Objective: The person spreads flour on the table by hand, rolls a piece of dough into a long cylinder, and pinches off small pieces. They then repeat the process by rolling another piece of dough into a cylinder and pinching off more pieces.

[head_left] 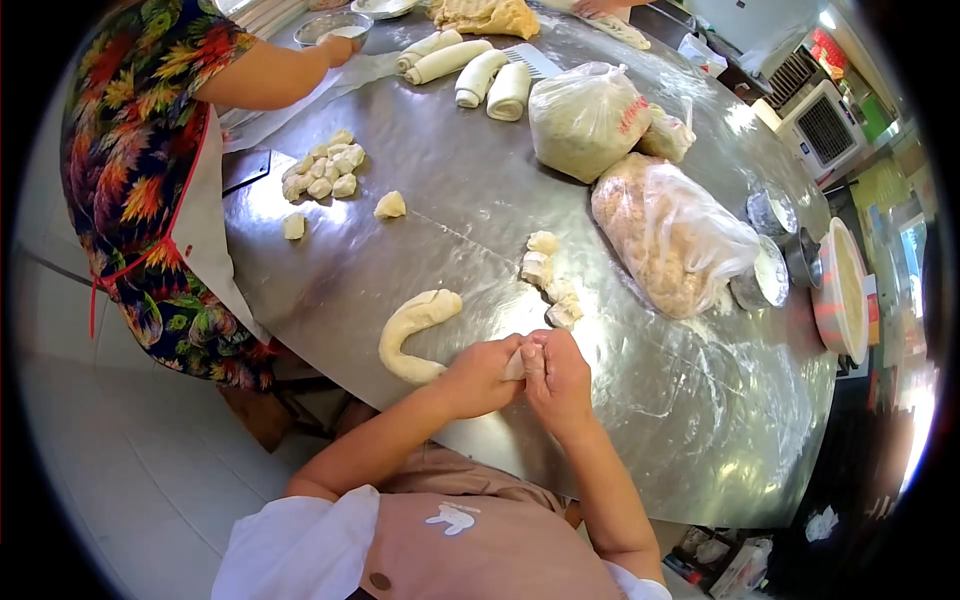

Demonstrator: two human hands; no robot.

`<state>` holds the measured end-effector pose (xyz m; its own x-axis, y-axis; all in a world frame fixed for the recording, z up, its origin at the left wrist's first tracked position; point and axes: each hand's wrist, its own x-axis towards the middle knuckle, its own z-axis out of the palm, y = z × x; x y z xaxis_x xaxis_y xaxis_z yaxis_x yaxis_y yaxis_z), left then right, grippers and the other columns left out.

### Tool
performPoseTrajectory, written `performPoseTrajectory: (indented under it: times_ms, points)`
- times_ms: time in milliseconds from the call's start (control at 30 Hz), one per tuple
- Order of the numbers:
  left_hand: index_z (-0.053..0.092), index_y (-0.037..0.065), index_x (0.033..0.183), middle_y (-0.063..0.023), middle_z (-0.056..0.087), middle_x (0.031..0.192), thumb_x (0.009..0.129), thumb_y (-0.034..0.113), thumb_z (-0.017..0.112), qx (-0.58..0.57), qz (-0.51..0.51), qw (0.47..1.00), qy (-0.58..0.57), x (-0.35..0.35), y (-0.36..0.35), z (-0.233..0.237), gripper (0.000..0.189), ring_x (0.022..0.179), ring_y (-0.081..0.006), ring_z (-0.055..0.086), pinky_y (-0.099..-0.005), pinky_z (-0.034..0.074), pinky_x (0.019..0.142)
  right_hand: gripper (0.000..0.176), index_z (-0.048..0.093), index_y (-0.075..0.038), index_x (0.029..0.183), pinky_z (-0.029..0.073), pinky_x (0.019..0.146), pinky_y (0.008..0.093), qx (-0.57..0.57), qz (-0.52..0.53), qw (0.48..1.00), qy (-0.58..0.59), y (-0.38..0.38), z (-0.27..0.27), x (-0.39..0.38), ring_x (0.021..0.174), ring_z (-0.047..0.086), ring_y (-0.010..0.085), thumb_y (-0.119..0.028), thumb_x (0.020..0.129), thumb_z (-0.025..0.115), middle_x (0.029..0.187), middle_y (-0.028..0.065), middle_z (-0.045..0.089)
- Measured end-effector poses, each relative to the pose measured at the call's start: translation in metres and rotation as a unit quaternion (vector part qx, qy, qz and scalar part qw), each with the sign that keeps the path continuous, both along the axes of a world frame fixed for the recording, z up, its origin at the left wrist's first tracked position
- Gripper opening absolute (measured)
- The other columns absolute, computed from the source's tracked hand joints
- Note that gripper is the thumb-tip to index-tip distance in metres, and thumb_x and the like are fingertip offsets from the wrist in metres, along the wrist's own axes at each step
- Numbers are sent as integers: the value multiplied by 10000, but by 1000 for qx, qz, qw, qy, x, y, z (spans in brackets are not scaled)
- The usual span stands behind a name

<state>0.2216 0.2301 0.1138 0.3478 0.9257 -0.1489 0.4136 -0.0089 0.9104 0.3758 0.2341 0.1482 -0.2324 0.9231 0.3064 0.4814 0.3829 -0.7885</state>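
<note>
My left hand (483, 378) and my right hand (558, 378) meet over the metal table (640, 430) near its front edge. Both are closed around a small pale piece of dough (516, 366), which shows between them. A curved dough rope (408, 330) lies just left of my left hand. Beyond my hands, a short row of dough pieces (537, 267) runs away from me. One lone dough piece (390, 205) rests farther back, to the left, near a pile of small dough pieces (322, 172).
A co-worker (150, 190) stands at the left, one hand at a bowl (332, 30). Thick dough rolls (445, 62) lie at the back. Bagged dough (670, 235) and metal bowls (770, 275) are on the right, beside a large basin (842, 290).
</note>
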Motion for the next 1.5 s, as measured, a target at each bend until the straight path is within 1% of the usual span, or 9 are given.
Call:
performPoseTrajectory:
  times_ms: [333,467,600,633,867,1000,1100,1300,1500]
  points:
    - [675,48,1060,-185,709,946,864,173,700,1,-8,998,-65,0,-7,14,233,859,-351,676,-415,526,767,209,623,-43,906,504,560,389,77,-63,995,-1,23,-21,-2,631,621,327,-175,849,774,776,141,614]
    - [692,67,1020,-122,721,966,906,218,733,26,-100,993,-55,10,-21,45,193,907,-290,694,-390,530,803,259,631,-19,1006,530,742,422,-2,-102,983,-153,55,-33,18,863,662,342,-236,898,723,984,193,652]
    - [499,89,1393,-193,705,1054,822,285,810,65,28,997,-31,10,-8,19,679,990,-396,680,-441,525,879,365,583,0,1207,511,877,408,-28,-63,997,-26,56,-31,17,1059,617,335,-217,926,669,1209,206,595]
    - [198,86,1568,-251,622,1250,786,260,831,-45,2,999,6,5,-1,32,1020,1152,-421,618,-459,501,959,385,567,2,1242,506,897,405,-13,-45,998,-51,49,-22,17,1082,605,336,-210,933,656,1238,205,580]
    - [-46,80,1597,-245,376,1509,757,8,743,-4,43,986,-160,4,2,10,1155,1311,-376,497,-416,438,1066,231,619,-22,1119,515,771,392,-149,61,987,-19,0,-2,2,860,630,325,-207,981,626,1000,169,612]
    - [379,51,1484,-211,632,1229,838,96,698,-8,-64,998,-21,-10,2,6,721,1052,-294,646,-377,502,933,176,633,-25,991,513,674,390,-77,-11,997,-1,1,9,-4,756,624,321,-201,996,620,908,147,612]
    - [533,66,1333,-188,696,1044,861,127,671,9,1,995,-97,-8,-2,4,496,901,-328,679,-387,527,827,167,636,-38,979,509,636,389,22,2,1000,4,7,8,-11,707,615,308,-202,965,663,868,139,604]
    - [624,31,1120,-192,703,919,810,101,675,-26,-6,998,-49,-6,3,8,322,875,-398,674,-440,528,754,221,620,-50,922,492,563,388,63,-44,997,-31,14,2,-18,642,596,308,-203,864,768,810,129,594]
    - [693,43,999,-149,701,892,895,146,712,-50,-19,993,-108,-9,-2,29,148,802,-254,659,-381,523,765,247,610,-37,886,507,639,424,60,-104,988,-97,55,-37,0,737,624,355,-231,862,762,826,150,614]
